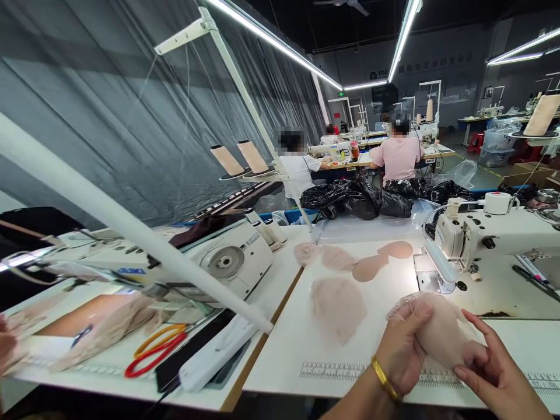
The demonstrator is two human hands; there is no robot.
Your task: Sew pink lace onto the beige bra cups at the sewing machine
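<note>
A pale beige fabric cup [444, 329] with a lacy edge at its upper left is held up over the white table, just in front of the sewing machine. My left hand [405, 347], with a gold bracelet at the wrist, grips its left side, thumb on top. At the lower right edge, my right hand [496, 364] pinches the fabric between thumb and fingers. A sheer beige fabric piece [339, 309] lies flat to the left of my hands. Behind it rest a tan cut piece [371, 267] and more beige lace [306, 252].
A white sewing machine [459, 233] stands behind my hands on the right. On the left table are another machine [227, 262] and red-and-orange-handled scissors [157, 350]. A white pole [175, 262] slants across. Black plastic bags [359, 198] lie beyond; co-workers sit farther back.
</note>
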